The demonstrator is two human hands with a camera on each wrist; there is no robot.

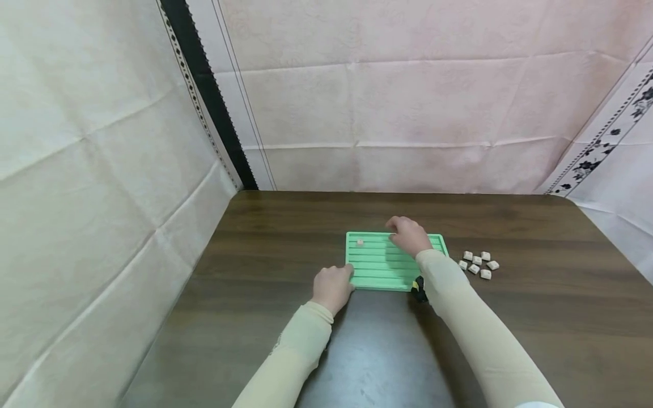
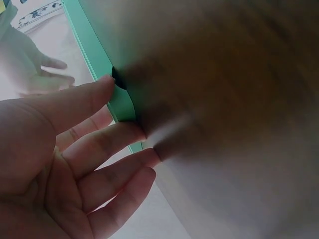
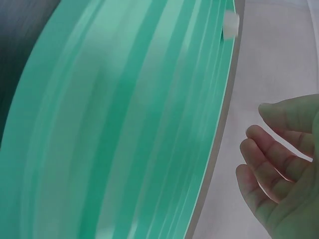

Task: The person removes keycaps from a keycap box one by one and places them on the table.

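Observation:
A light green ridged tray (image 1: 380,266) lies on the table. One small white block (image 1: 360,242) sits on its far left part, and the same block (image 3: 231,25) shows near the tray's edge in the right wrist view. My left hand (image 1: 333,288) grips the near left corner; in the left wrist view its thumb (image 2: 94,89) presses the green rim while the other fingers are around the corner. Over the far right part of the tray hovers my right hand (image 1: 410,235), fingers relaxed and slightly bent, holding nothing.
Several small white blocks (image 1: 476,260) lie loosely grouped on the brown wooden table (image 1: 245,340), just right of the tray. Pale cloth hangs (image 1: 433,102) behind the table and along both sides. A black device (image 1: 419,290) is at my right wrist.

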